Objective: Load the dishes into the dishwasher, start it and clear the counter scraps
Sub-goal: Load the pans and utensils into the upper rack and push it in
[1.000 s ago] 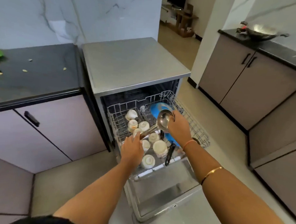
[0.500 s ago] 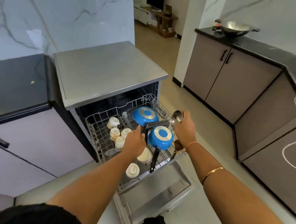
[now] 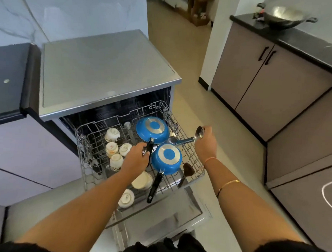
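Near edge first: dishwasher door (image 3: 158, 218) is dropped flat at 6 o'clock, rack (image 3: 193, 160) pulled out over it. Cups (image 3: 114, 149) sit mouth-down on the rack's 9 o'clock side, two more at the front. Two blue pans (image 3: 167, 159) lie bottom-up, one centre, one behind it toward 12. Your left hand (image 3: 135, 158) is curled around the rear pan's black handle (image 3: 149, 147), fingers closed on it. Your right hand (image 3: 206, 141) sits at 3 o'clock, just outside the rack's side wall, closed around the bowl end of a steel ladle (image 3: 188, 139). The key relation: the ladle's long axis runs roughly 3 to 9, handle pointing inward over the rack wall into the gap between the two pans, where a spoon-like piece already lies. Right hand is the nearer one for placing it; my read is you lower it along that same axis into the gap. Risk: the handle snagging the wires. Farther out, a scrap (image 3: 6, 81) lies on the dark worktop (image 3: 11, 64) at 10 o'clock, and a wok (image 3: 284, 14) sits at 1 o'clock.
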Demonstrator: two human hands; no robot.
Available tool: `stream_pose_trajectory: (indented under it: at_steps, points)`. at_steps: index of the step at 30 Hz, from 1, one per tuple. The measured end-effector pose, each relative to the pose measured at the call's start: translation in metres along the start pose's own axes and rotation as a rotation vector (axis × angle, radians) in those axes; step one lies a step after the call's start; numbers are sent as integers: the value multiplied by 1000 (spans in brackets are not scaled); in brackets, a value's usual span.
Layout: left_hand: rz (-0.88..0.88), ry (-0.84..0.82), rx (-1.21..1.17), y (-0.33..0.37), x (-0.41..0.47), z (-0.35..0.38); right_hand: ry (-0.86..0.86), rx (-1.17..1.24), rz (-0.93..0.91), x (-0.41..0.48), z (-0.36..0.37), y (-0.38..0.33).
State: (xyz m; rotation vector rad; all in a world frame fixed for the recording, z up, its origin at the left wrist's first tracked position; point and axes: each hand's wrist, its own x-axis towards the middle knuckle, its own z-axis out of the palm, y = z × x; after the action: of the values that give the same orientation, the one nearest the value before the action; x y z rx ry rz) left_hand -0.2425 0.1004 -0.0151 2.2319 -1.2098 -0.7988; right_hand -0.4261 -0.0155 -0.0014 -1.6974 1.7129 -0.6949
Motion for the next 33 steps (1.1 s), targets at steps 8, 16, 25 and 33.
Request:
stream_pose_trajectory:
  at_steps: [8, 16, 25, 33]
  points:
    - [-130, 136, 26, 34, 27, 25, -204, -53, -23, 65, 15, 29]
    - [-209, 150, 21, 53, 34, 55, -400, -115, 15, 89, 29, 55]
    - [-239, 136, 1, 59, 41, 80, -402, -182, -65, 116, 34, 52]
    - [-274, 160, 19, 51, 43, 84, -263, -134, -172, 113, 39, 60]
